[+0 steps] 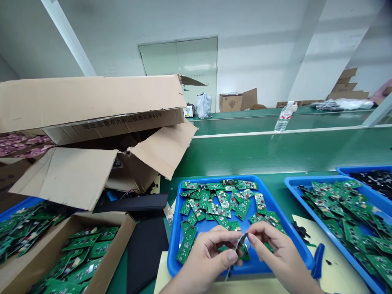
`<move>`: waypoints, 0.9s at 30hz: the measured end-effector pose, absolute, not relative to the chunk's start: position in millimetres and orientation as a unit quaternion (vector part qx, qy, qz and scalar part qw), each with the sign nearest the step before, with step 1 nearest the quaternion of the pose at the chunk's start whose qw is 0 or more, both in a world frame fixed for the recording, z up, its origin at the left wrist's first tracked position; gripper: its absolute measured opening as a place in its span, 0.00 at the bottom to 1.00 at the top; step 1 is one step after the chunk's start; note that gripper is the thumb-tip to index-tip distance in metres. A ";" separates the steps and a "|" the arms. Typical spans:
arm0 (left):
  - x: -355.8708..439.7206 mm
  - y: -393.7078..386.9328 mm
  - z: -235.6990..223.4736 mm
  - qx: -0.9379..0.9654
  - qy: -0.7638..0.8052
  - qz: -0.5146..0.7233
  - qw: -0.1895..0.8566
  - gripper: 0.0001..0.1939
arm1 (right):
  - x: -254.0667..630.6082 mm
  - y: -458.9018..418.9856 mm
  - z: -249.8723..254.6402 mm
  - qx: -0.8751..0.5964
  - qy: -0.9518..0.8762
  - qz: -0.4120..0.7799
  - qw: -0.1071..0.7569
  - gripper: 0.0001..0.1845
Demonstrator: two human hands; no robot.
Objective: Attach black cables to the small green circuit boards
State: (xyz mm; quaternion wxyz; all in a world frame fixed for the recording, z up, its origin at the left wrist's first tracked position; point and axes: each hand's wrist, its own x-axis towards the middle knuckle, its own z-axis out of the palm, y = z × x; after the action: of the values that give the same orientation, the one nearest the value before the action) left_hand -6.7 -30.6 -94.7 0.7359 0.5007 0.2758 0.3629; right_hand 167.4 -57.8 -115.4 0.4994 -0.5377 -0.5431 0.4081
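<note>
My left hand [211, 255] is closed round a small circuit board [229, 271], which is turned nearly edge-on. Thumb and forefinger of my right hand [272, 249] pinch a small black piece [244, 237] at the board's upper end. What kind of piece it is, I cannot make out. Both hands hover over the near part of a blue tray [174, 228], where several loose green circuit boards [219, 210] lie scattered. My fingers hide part of the held board and some boards beneath.
On the right stands another blue tray [292, 181] of boards, and behind it a tray of black pieces [375, 179]. Blue-handled pliers or cutters [318, 261] lie beside my right wrist. A carton of boards [122, 228] and large cardboard boxes [92, 98] fill the left. A water bottle [284, 117] stands behind.
</note>
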 end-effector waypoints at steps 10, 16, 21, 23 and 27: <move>-2.4 -30.4 -103.0 0.476 0.286 0.327 0.765 0.20 | 172.9 -61.2 -120.3 -0.541 -0.624 0.219 0.519 0.09; -1.5 -30.8 -103.8 0.456 0.310 0.305 0.777 0.23 | 182.2 -60.9 -132.7 -0.512 -0.684 0.143 0.500 0.06; -2.7 -31.2 -102.3 0.444 0.320 0.300 0.781 0.24 | 185.6 -57.8 -136.6 -0.515 -0.680 0.139 0.503 0.06; -3.3 -31.1 -100.8 0.446 0.310 0.302 0.784 0.25 | 185.2 -57.9 -136.1 -0.521 -0.673 0.152 0.502 0.06; -5.1 -30.0 -97.4 0.455 0.294 0.341 0.768 0.21 | 172.7 -61.0 -134.8 -0.521 -0.636 0.204 0.531 0.09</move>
State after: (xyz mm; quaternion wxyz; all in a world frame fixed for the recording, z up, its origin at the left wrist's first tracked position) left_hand -5.1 -30.0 -97.4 0.7681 0.4554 0.2944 0.3407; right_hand 172.7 -61.0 -134.8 0.5313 -0.5212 -0.6360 0.2037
